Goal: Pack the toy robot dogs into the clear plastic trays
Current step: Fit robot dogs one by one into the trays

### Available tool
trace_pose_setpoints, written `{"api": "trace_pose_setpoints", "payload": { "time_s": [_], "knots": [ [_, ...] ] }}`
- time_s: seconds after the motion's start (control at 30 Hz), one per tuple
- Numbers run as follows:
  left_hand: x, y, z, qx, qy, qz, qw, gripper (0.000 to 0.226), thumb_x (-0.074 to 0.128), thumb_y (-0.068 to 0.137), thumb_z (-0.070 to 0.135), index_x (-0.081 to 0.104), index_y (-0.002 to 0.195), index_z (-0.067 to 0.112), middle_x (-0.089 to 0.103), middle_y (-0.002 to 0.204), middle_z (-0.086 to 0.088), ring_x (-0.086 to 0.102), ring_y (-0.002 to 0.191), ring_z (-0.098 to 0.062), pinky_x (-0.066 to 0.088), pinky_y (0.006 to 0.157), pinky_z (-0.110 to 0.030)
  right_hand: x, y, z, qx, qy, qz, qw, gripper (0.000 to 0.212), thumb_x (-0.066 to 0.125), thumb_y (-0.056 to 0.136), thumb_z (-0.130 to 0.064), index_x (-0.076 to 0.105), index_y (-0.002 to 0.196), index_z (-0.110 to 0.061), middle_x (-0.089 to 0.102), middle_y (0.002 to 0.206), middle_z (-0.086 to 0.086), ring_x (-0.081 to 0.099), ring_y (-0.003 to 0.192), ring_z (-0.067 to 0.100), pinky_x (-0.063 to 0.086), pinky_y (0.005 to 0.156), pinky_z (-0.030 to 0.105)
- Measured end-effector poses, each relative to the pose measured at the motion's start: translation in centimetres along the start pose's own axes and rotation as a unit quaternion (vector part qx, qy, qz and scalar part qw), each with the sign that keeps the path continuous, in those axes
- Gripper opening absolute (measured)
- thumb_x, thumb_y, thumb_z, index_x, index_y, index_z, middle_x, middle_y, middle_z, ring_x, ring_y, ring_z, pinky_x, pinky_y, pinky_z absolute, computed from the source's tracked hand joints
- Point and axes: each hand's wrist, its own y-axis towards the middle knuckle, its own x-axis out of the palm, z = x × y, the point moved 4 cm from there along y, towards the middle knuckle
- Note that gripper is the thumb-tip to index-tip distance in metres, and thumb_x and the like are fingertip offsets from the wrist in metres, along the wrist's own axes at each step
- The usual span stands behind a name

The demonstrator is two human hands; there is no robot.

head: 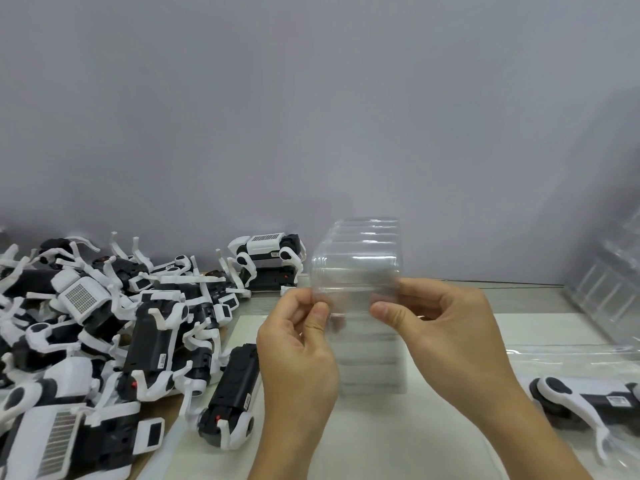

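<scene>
Both hands hold up a nested stack of clear plastic trays (358, 261) above the table's middle. My left hand (298, 348) pinches the stack's near left edge between thumb and fingers. My right hand (446, 327) pinches its near right edge. A big heap of black-and-white toy robot dogs (104, 327) covers the table's left side. One dog (230, 393) lies on its back just left of my left wrist. Another dog (588, 403) lies at the right, partly under clear plastic.
A grey wall stands close behind the table. More clear plastic trays (609, 282) lean at the far right. White sheets (398, 438) cover the table under my hands. A dog (266, 251) stands on a black one at the back centre.
</scene>
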Motion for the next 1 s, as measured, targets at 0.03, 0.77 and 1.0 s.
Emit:
{"api": "trace_pose_setpoints", "payload": {
  "time_s": [0.03, 0.77, 1.0],
  "knots": [
    [0.0, 0.0, -0.1, -0.005, -0.008, 0.008, 1.000, 0.034, 0.052, 0.097, -0.006, 0.066, 0.080, 0.020, 0.072, 0.072, -0.001, 0.067, 0.065, -0.013, 0.051, 0.065, -0.018, 0.0, 0.0, 0.0, 0.002, 0.000, 0.000, 1.000, 0.025, 0.083, 0.074, -0.011, 0.076, 0.078, -0.034, 0.074, 0.075, -0.019, 0.070, 0.073, 0.000, 0.051, 0.067, 0.009],
    [-1.5, 0.4, -0.9, -0.038, -0.057, 0.107, 0.992, 0.035, 0.053, 0.095, -0.009, 0.068, 0.084, 0.020, 0.076, 0.080, -0.001, 0.071, 0.075, -0.014, 0.053, 0.068, -0.018, -1.1, 0.4, 1.0, 0.000, 0.020, 0.043, 0.999, 0.017, 0.078, 0.079, -0.006, 0.076, 0.079, -0.023, 0.075, 0.071, -0.009, 0.072, 0.070, 0.005, 0.052, 0.066, 0.010],
    [-3.6, 1.3, -1.9, -0.114, -0.146, 0.173, 0.967, 0.036, 0.041, 0.101, -0.007, 0.061, 0.086, 0.019, 0.071, 0.073, 0.012, 0.063, 0.069, -0.001, 0.049, 0.078, -0.023, -4.9, 1.2, 1.5, -0.015, 0.061, 0.141, 0.988, 0.017, 0.065, 0.091, -0.009, 0.074, 0.089, -0.024, 0.076, 0.077, -0.004, 0.074, 0.072, 0.014, 0.056, 0.068, 0.019]
  ]
}}
